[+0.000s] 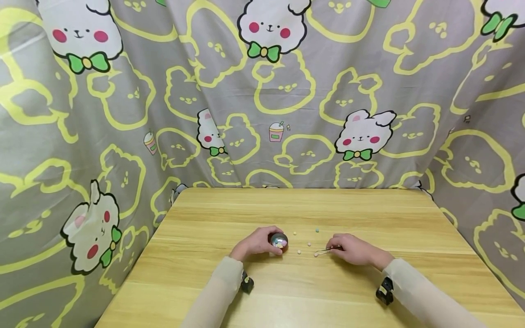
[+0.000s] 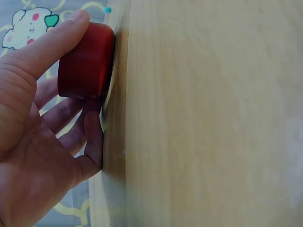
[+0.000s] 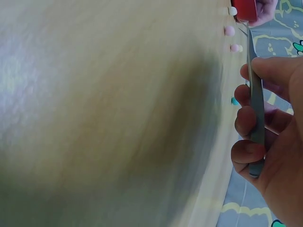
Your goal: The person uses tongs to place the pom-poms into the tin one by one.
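My left hand (image 1: 257, 241) holds a small round red container (image 2: 85, 61) at its side, thumb on one side and fingers on the other. The container stands upright on the table, and small coloured balls (image 1: 280, 243) show inside it in the head view. In my right hand (image 1: 356, 249) I grip metal tweezers (image 3: 256, 104) between thumb and fingers. Their tips point left, close to a pale pink ball (image 1: 316, 254); whether they touch it I cannot tell. Between the hands lie a pink ball (image 1: 309, 244), a whitish ball (image 1: 299, 252), a yellow ball (image 1: 294, 233) and a teal ball (image 1: 317, 230).
The light wooden table (image 1: 303, 291) spreads under both hands. A grey patterned curtain (image 1: 270, 159) hangs along its back and sides. Black wrist cameras are strapped over both sleeves (image 1: 219, 287).
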